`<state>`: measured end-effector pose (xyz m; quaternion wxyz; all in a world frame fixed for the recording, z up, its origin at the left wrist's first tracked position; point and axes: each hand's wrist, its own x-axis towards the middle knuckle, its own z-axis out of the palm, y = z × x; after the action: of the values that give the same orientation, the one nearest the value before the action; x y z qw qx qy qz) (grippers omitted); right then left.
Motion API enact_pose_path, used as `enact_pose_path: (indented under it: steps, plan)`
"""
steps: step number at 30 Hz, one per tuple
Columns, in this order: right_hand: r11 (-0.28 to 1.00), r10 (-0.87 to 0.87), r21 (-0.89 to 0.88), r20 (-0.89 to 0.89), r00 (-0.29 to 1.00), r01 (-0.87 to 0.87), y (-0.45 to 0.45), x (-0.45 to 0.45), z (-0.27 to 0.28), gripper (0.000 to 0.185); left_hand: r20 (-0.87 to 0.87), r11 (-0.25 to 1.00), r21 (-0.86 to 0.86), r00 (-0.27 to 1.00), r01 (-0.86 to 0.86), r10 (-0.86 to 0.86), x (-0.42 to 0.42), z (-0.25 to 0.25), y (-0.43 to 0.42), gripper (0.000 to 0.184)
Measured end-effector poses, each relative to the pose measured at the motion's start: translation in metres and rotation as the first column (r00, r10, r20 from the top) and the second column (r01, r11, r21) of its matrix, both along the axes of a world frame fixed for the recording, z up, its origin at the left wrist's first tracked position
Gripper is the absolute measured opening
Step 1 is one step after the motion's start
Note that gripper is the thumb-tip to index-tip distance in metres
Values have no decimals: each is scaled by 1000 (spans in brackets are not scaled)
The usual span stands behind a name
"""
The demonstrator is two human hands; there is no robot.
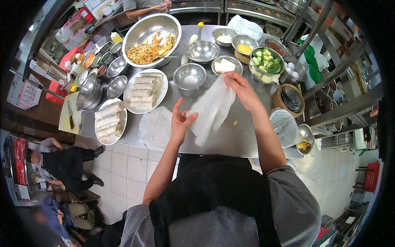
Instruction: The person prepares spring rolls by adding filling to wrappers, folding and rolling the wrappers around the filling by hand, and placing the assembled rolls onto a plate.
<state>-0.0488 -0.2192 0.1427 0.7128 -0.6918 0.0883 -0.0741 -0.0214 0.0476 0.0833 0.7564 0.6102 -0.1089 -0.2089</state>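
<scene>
A thin, translucent white spring roll wrapper (212, 108) hangs above the steel table in front of me. My right hand (242, 88) pinches its upper edge. At the wrapper's left edge is my left hand (182, 123), with its thumb and a fingertip on the sheet and the index finger raised away. Another pale wrapper (155, 128) lies flat on the table, partly behind my left hand. White rolled spring rolls (110, 120) are lined up on an oval plate at the left. A second oval plate (161, 92) carries more rolls (144, 91).
A large steel bowl (175, 31) of shredded filling stands behind the plates. Steel bowls (190, 76) cross the table's middle; broccoli (266, 61) and eggs (292, 70) are right. A knife (70, 117) lies on the left board. A person (142, 6) stands opposite, others at lower left.
</scene>
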Motion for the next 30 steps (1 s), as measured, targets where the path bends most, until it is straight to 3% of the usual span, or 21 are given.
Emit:
enact_pose_path:
  steps: [2,3,6,7,9,10,16,18,21,22,24,25,27,30]
  plan:
    - [988,-140,-96,-234,962,121,-20,4,-63,36,-117,987,130,987,-95,110,14,-35,-4,88]
    - [979,-187,-148,-351,917,143,-27,5,-91,38,-98,981,146,985,-125,140,20,-54,-4,76]
    - [903,-216,-424,-308,927,69,-31,-15,-130,39,64,995,94,997,41,-47,26,-93,1,59]
    - [865,-215,-497,-241,946,70,-29,-20,-132,36,212,968,250,976,0,-55,36,-141,5,42]
    - [775,-200,-626,-114,973,86,-23,-31,-139,32,335,851,518,936,-88,-108,11,-107,7,37]
    - [792,-200,-600,-84,976,111,-24,-33,-144,28,394,766,626,907,-147,-148,5,-92,6,35]
    - [786,-265,-580,-6,964,213,-19,-49,-129,14,491,778,582,865,-237,-103,19,-76,8,33]
    - [732,-247,-656,-1,969,186,-23,-53,-137,16,396,742,651,906,-163,-148,20,-79,12,30]
    - [356,-260,-860,284,923,365,1,-72,-131,23,184,794,607,979,-38,-94,16,-84,16,28]
    - [418,-152,-866,231,961,274,13,-80,-130,25,87,825,565,994,6,-67,9,-85,19,28]
    - [505,72,-860,132,989,78,35,-96,-128,31,74,790,610,988,65,-139,-6,-84,23,27]
    - [519,104,-854,105,989,36,50,-103,-125,32,70,772,629,982,92,-174,-10,-81,22,27]
    - [545,177,-837,50,983,-55,77,-113,-119,34,-114,860,473,981,190,-154,-22,-77,17,29]
    - [516,94,-857,54,994,-2,88,-116,-122,35,-293,951,246,950,186,-110,-28,-67,14,31]
